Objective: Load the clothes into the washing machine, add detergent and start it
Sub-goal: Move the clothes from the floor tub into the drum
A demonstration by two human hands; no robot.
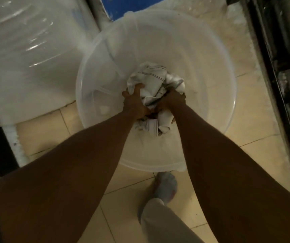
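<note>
Clothes (155, 88): white bundle at the bottom of the clear basin (228, 81), on the floor. Left hand (134, 100) and right hand (171, 100): fingers curled tight into the bundle. Judged stage: earliest, gathering. Loading, detergent and starting all remain; no washing machine identifiable.

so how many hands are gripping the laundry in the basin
2: the left hand grips the left side of the white striped cloth bundle, the right hand its right side, inside the translucent basin.
</note>
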